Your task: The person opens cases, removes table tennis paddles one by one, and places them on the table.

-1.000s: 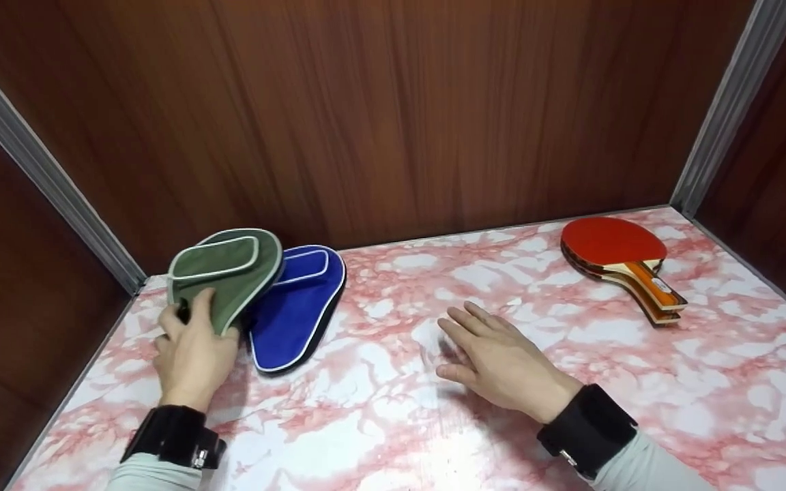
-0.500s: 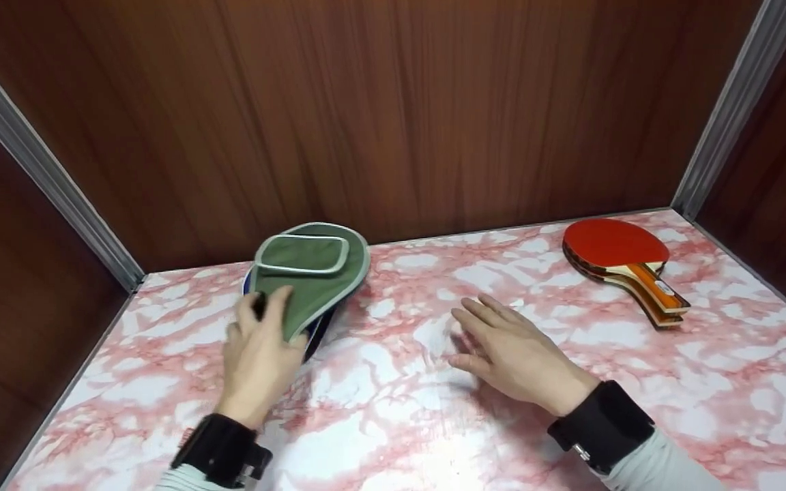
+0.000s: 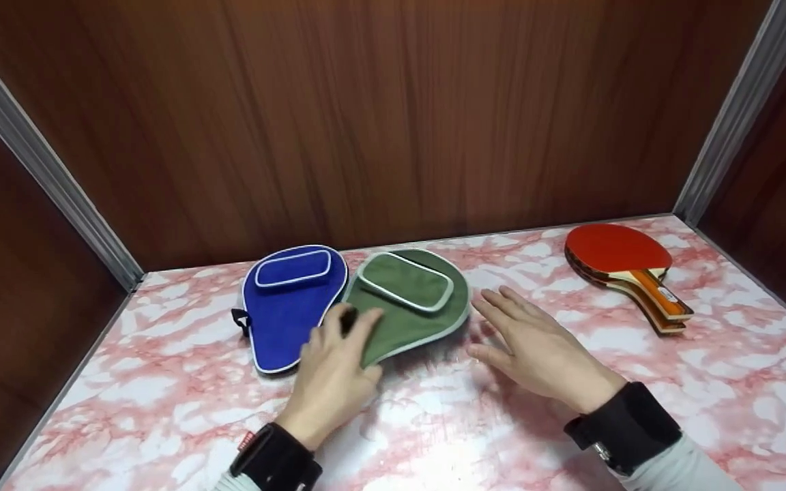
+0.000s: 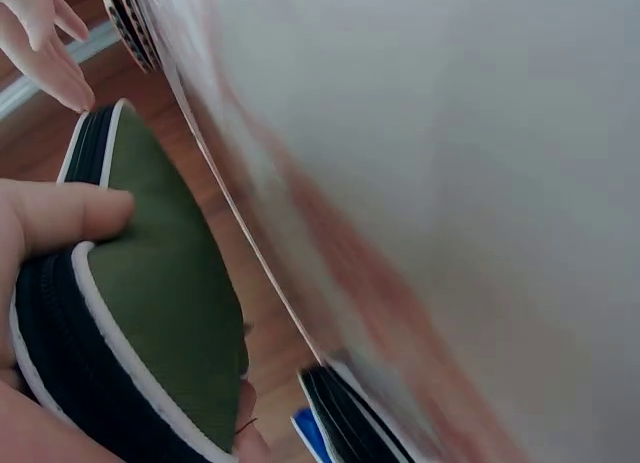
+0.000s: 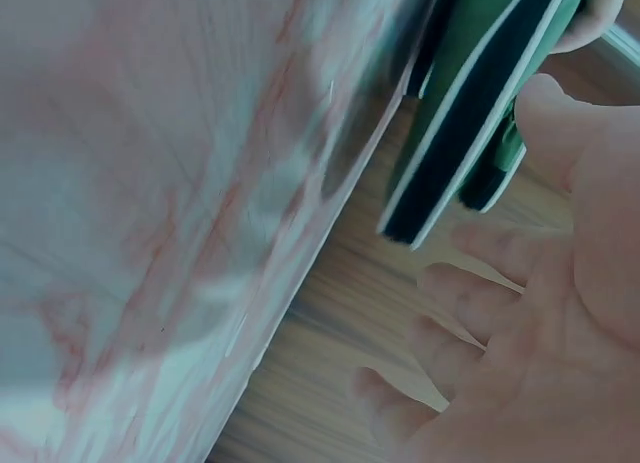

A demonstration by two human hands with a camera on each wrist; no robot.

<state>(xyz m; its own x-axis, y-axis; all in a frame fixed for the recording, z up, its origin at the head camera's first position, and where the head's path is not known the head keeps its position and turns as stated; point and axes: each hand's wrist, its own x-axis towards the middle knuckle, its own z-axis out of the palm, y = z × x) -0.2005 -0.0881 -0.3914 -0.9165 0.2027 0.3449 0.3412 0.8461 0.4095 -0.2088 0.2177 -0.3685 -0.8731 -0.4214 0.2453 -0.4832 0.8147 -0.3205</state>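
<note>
The left hand (image 3: 335, 378) pinches the narrow end of the green fabric paddle-shaped case (image 3: 410, 300) beside the blue fabric case (image 3: 287, 303), while the right hand (image 3: 543, 354) hovers flat-fingered, holding nothing, above the pink marbled desk (image 3: 434, 436).

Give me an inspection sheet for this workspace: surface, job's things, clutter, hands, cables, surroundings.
Surface: pink marbled tabletop.
Job's things: green case lying right of the blue case; whether they overlap cannot be told.
Clutter: stacked paddles at far right, red face up.
Hands: left hand grips the green case's narrow end; right hand open, flat, near the case's right edge.
Cables: nothing seen.
Surroundings: brown wood panels with metal corner strips.
</note>
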